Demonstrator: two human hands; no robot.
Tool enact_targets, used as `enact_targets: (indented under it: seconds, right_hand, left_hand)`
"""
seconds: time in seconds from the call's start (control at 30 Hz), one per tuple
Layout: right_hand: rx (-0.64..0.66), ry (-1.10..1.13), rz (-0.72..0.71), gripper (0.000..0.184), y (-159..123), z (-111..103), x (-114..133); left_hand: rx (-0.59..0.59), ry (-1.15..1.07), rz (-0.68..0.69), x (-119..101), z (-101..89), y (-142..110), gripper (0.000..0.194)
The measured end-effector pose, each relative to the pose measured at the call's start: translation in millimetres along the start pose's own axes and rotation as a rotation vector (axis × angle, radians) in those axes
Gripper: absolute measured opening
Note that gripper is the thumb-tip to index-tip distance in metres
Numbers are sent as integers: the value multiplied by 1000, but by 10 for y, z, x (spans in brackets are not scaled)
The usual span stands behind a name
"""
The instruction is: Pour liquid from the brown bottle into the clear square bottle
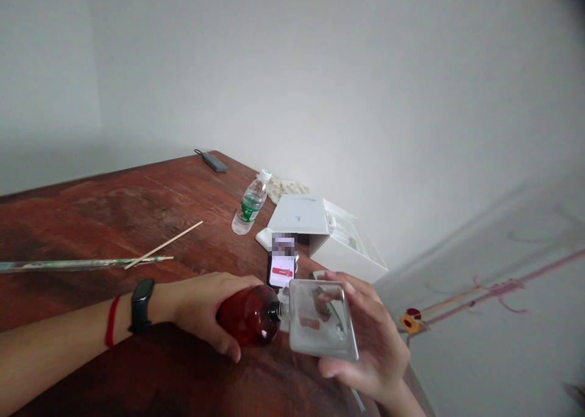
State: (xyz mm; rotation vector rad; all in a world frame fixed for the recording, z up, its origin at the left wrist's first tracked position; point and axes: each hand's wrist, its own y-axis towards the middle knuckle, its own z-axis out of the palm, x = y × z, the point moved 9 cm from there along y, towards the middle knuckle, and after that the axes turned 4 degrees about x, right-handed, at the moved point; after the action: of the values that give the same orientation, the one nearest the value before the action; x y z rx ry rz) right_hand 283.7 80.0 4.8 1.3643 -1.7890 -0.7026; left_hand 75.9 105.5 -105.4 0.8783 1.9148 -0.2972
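1. Right, left hand [201, 307]: curled round the body of the amber bottle [244, 315], thumb on the near side. Black wristband [142, 305] and red cord [112, 320] on that wrist.
2. Right hand [377, 338]: pinching the clear square bottle [320, 319] at its base end, thumb on the near side, other fingers on the far side and partly seen through it.
3. Bottles sit between the hands, tilted, necks facing each other. Threaded neck of the clear one is right at the amber one's dark opening; can't tell if they touch. Contents unclear.
4. Just beyond the hands: phone [282, 272], screen lit, part pixelated.
5. Beyond the right hand: open white box [350, 255] with items inside, light-coloured panel [299, 214] beside it.
6. Further out, past the phone: capped water bottle [250, 203], green label, upright; patterned cloth [286, 188] behind it.
7. Beyond the left forearm: thin stick [164, 244] crossing a long wrapped item [82, 263].
8. Far corner from the hands: small grey device [214, 161] with loop, on the reddish-brown table [114, 216].
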Motion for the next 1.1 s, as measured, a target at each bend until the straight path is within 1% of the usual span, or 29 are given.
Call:
enact_targets:
  seconds: [0.17, 0.37, 0.5, 0.67, 0.87, 1.1]
  right_hand:
    - [4, 3, -6, 77, -12, 12, -5]
    - [9, 19, -1, 75, 52, 43, -21]
    - [14, 17, 7, 72, 82, 52, -25]
    - [19, -7, 37, 72, 83, 51, -61]
    - [55, 43, 13, 68, 176, 91, -60]
    - [100, -27, 19, 70, 274, 137, -69]
  left_hand:
    - [-1, -14, 11, 8, -2, -9, 94]
    - [49, 34, 11, 35, -9, 4, 94]
    - [37, 30, -12, 80, -31, 0, 96]
    - [28, -30, -29, 83, -32, -10, 96]
    - [5, 16, -66, 85, -71, -24, 94]
    - [4, 18, -107, 99, -104, -56, 89]
